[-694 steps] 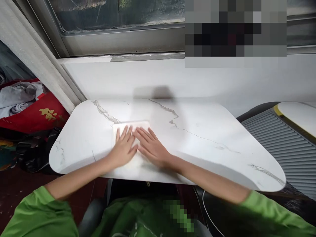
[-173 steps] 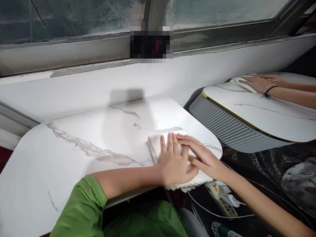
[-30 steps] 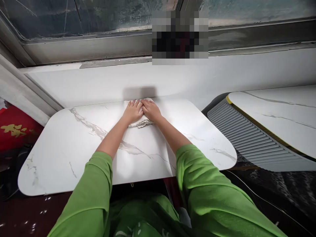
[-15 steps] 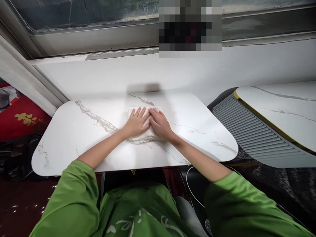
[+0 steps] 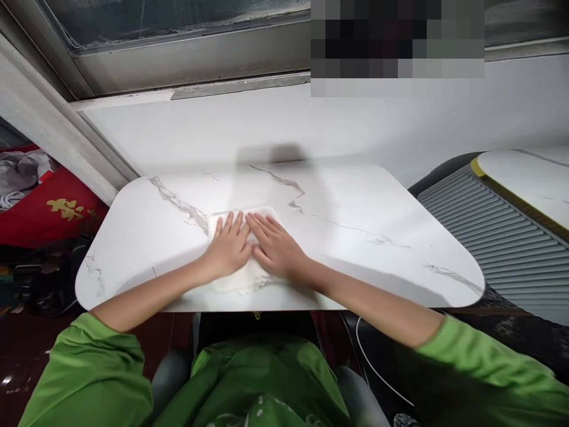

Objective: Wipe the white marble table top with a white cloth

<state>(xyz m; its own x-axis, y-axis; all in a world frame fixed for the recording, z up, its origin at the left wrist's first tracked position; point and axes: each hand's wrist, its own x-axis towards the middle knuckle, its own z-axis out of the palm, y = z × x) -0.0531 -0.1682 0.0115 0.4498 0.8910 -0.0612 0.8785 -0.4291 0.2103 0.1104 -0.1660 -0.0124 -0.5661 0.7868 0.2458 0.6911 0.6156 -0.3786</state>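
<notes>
A folded white cloth [image 5: 242,279] lies on the white marble-patterned table [image 5: 355,237], left of its middle and near the front edge. My left hand [image 5: 227,248] rests flat on the cloth with its fingers stretched out. My right hand [image 5: 274,249] lies flat beside it, fingers spread, partly over the left hand's fingertips. Both hands press down on the cloth and hide most of it. Green sleeves cover my upper arms.
A white wall and a window sill [image 5: 240,86] run behind the table. A second marble-topped table [image 5: 528,184] with a ribbed grey side [image 5: 484,231] stands at the right. Red fabric and clothes [image 5: 48,207] lie at the left. A white cable [image 5: 368,367] hangs below the table's front edge.
Both hands have slid the cloth from the table's far edge back toward me, to near the front edge and slightly left. My arms have drawn in.
</notes>
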